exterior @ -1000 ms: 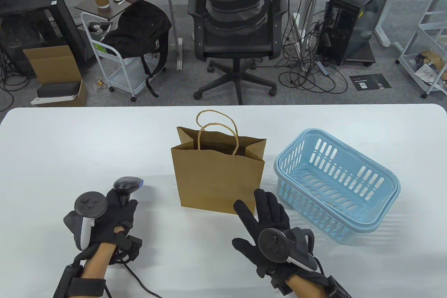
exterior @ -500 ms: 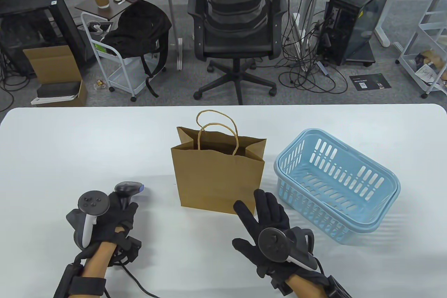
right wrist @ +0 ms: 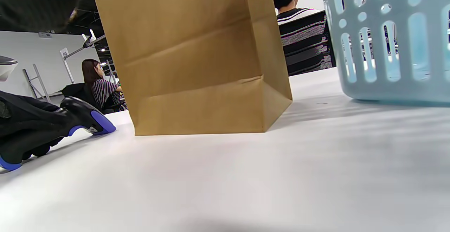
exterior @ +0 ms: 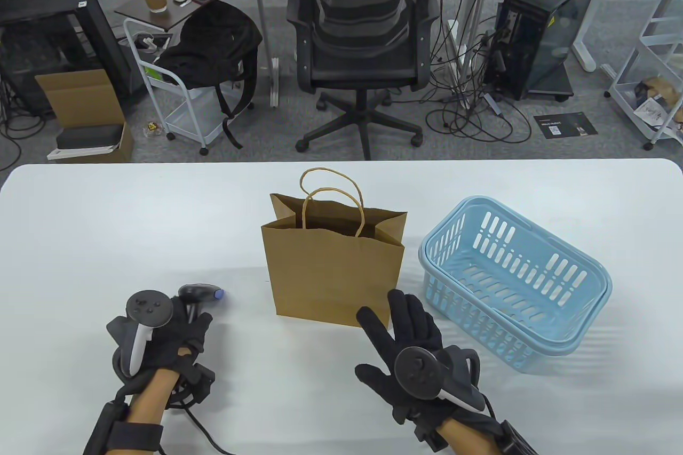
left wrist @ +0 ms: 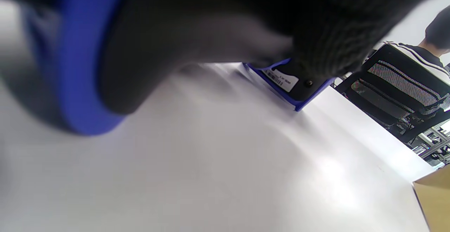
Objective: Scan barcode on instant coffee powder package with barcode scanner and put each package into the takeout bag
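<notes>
Seemingly done scanning, the left hand (exterior: 160, 337) curls its fingers round the barcode scanner (exterior: 198, 297), its blue-tipped nose low against the tabletop (exterior: 133, 220), while the right hand (exterior: 411, 348) rests, fingers spread, before the takeout bag (exterior: 333, 273). No coffee package shows; the blue basket (exterior: 515, 284) lies empty. The scanner's label is unreadable.
</notes>
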